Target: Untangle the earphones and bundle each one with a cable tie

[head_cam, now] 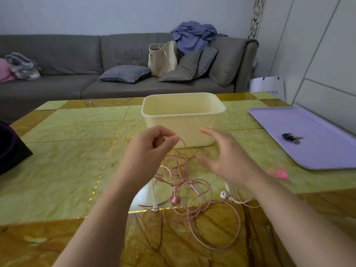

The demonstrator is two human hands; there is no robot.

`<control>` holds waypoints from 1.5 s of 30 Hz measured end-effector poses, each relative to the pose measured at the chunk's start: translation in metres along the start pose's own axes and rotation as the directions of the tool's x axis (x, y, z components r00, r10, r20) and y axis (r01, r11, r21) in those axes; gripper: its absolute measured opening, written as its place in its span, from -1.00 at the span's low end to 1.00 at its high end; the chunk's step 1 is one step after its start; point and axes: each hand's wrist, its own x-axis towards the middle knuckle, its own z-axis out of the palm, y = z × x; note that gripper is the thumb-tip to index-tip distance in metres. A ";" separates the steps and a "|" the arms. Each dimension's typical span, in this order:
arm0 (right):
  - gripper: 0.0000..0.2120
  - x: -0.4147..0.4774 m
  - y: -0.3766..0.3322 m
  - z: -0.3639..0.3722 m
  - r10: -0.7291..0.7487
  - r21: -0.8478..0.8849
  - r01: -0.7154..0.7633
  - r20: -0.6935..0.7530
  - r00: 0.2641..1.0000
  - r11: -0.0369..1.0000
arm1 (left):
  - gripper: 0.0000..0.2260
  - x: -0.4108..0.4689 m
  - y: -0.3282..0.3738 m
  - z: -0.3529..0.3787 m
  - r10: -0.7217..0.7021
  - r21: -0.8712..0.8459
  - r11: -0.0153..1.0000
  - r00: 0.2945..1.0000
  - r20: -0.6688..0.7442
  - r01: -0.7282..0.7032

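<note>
- I see the tangled pink earphones (pixel 185 189) on the near tabletop (pixel 67 151), with a white earphone (pixel 223 195) just right of them.
- The left hand (pixel 148 147) pinches one lifted pink strand in its fingers. The right hand (pixel 225 160) hovers, fingers spread wide.
- Cream bin (pixel 183 130) beyond: I cannot tell its contents.
- Purple tray (pixel 317 157), right, holds keys (pixel 291 138).

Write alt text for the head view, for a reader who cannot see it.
The left hand pinches a strand of the earphone tangle on a green table; the right hand hovers open above it. Behind stands a cream tub; at right lie pink ties and a purple tray with keys.
</note>
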 end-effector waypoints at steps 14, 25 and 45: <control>-0.75 0.015 0.030 -0.029 0.599 0.994 0.031 -0.088 0.796 0.105 | -0.86 0.003 -0.022 -0.003 -0.082 0.166 0.983 0.997 -0.004 0.082; -0.79 0.013 0.050 -0.027 0.616 0.749 -0.069 -0.484 0.622 0.658 | -0.90 0.008 -0.034 -0.006 -0.122 0.240 0.956 0.974 -0.193 0.167; -0.62 -0.011 0.086 -0.038 0.444 -0.405 -0.435 -0.079 0.893 0.804 | -0.48 -0.014 -0.033 0.103 -0.142 0.481 0.866 0.857 0.496 -0.135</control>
